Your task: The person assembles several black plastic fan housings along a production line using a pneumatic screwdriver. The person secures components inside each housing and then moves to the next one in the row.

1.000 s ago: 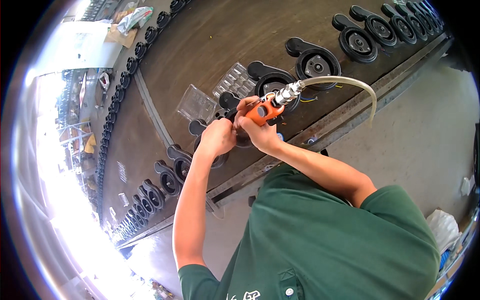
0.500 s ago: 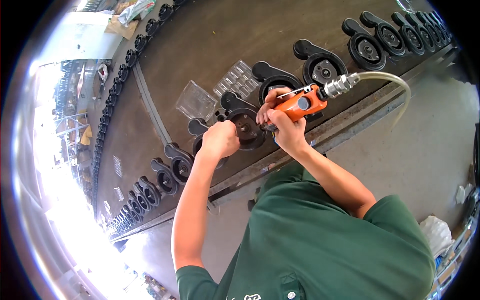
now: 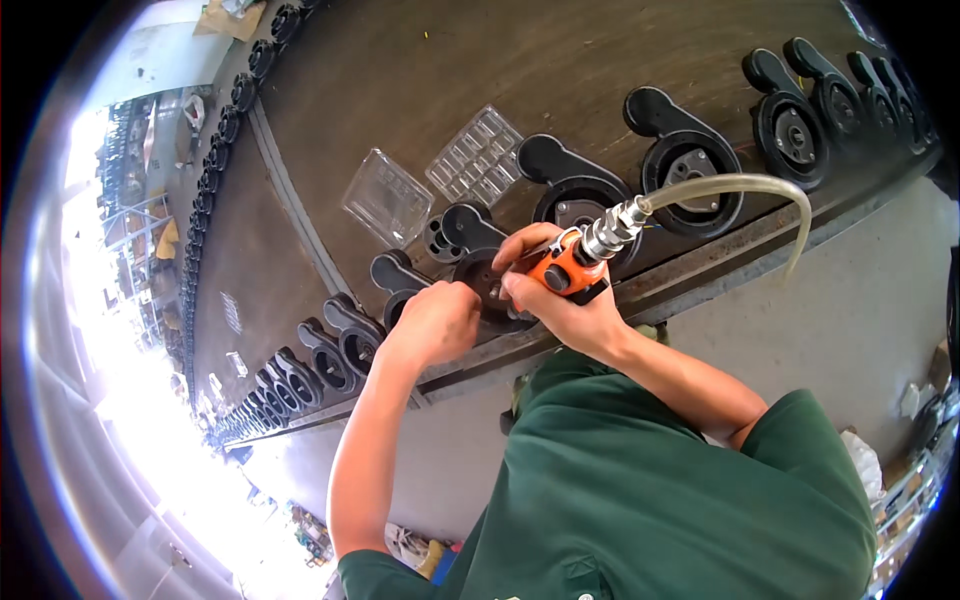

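My right hand [image 3: 578,318] is wrapped round an orange air tool [image 3: 566,264] with a metal coupling and a clear hose [image 3: 735,184]. The tool's lower end points down into a round black housing [image 3: 480,262], mostly covered by my fingers. At the left side of that housing, my left hand [image 3: 436,322] is closed with its fingertips curled under. Whatever it may be pinching is hidden. A small dark disc with holes [image 3: 440,240] lies against the housing's far left side.
More black housings with rounded arms line the bench edge, such as one on the right [image 3: 692,165] and one on the left [image 3: 361,345]. Two clear plastic trays lie beyond my hands, one plain [image 3: 388,198] and one compartmented [image 3: 474,158]. A metal rail [image 3: 740,238] runs along the near edge.
The air tool has tipped and come down to the left, its end now inside the housing by my left hand. My left hand has shifted slightly nearer to me, still closed.
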Demonstrator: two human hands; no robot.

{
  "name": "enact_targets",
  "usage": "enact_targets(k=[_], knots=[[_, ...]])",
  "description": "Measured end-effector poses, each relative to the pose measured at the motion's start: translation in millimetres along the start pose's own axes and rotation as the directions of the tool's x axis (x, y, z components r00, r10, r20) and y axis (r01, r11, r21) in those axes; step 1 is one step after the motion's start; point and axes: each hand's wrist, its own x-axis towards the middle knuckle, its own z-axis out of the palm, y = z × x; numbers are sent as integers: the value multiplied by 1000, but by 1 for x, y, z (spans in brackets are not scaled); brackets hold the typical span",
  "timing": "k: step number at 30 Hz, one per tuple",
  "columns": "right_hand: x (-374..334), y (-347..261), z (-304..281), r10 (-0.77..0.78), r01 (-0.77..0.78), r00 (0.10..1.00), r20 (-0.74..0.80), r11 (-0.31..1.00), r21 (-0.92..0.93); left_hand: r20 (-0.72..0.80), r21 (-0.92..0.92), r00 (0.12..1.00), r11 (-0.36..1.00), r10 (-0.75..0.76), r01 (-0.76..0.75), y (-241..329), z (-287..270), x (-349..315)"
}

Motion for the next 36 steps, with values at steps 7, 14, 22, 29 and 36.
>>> enact_targets(k=[7,14,22,29,36], knots=[[10,13,2,104,-102,992,-71,994,24,107,-69,994,997,24,-17,1,-12,3],[12,19,-3,28,-26,999,-33,997,68,126,-127,986,987,113,-97,-8,-14,7],[25,8,-9,-17,18,1000,-17,999,32,172,-156,980,985,103,-76,-18,-10,1],[38,-1,1,24,-22,999,31,999,-39,142,-278,979,955,144,-101,-23,5,-1],[44,-4,15,214,-219,976,-47,962,-162,99,-390,982,914,160,-110,-22,10,-6]])
